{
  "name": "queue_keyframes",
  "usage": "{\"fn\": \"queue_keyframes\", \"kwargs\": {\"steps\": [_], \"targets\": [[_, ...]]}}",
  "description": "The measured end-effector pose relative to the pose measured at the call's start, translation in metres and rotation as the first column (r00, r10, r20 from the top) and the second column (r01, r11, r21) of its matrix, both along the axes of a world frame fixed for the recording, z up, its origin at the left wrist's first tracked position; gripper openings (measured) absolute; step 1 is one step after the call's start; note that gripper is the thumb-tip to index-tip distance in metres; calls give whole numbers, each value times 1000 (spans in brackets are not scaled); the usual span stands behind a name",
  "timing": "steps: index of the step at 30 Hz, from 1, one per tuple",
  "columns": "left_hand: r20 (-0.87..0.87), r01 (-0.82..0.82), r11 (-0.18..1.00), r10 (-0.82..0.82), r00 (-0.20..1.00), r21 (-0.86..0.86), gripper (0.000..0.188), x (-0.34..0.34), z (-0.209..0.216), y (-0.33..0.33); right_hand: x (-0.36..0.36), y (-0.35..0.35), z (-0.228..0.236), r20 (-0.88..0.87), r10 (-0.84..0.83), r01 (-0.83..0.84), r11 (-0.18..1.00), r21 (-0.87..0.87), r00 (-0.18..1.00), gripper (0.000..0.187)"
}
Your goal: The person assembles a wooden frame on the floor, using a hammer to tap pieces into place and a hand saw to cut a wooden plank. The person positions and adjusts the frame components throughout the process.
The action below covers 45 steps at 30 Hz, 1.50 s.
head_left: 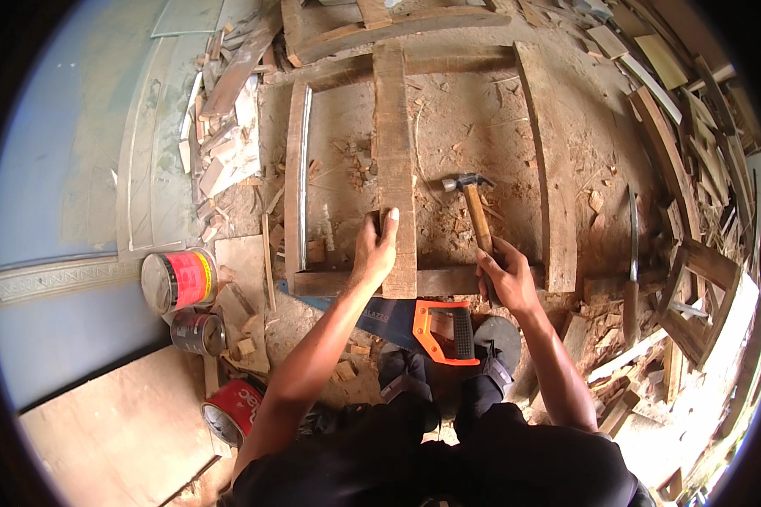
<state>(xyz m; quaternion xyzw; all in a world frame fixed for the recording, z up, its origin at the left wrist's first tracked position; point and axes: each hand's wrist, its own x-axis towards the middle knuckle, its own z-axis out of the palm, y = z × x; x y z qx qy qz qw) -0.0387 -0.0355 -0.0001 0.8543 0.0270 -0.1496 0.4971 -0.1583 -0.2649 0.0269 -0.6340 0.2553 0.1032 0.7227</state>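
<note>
My left hand (375, 248) is closed around the lower part of a wooden plank (393, 127), thumb on its top face. This plank lies lengthwise across a wooden frame (556, 203) on the ground, its near end over the frame's near rail (461, 280). In my right hand (509, 277) is a claw hammer (478, 221), gripped by its wooden handle. The hammer's metal head points away from me, between the middle plank and the frame's right side, touching neither. Below the near rail, a handsaw (423, 331) with an orange and black handle lies before my feet.
Paint cans (193, 279) stand and lie at left beside a blue-grey panel (68, 169). Scrap wood (228, 160) is heaped far left, with more along the right. A long blade with a wooden handle (632, 300) and a small wooden frame (698, 296) lie right. Another frame (397, 27) is beyond.
</note>
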Motion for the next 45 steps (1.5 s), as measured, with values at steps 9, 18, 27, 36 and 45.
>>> {"fn": "queue_keyframes", "kwargs": {"steps": [9,18,27,36,45], "targets": [[36,-1,997,4,999,-82,55,-1,-2,1,3,1,0,46,38,-37,999,-16,998,26],[-102,10,998,-16,995,-68,60,-2,10,4,5,13,15,7,76,-74,989,-127,997,21],[12,-1,989,3,1000,-148,57,1,-9,6,6,13,8,27,83,-80,993,-81,996,21],[-325,99,938,-213,922,-333,66,28,-1,23,2,4,0,13,29,-28,998,-59,999,31],[-354,84,921,-229,907,-380,62,32,3,30,3,6,3,2,59,-59,993,-103,998,24]]}}
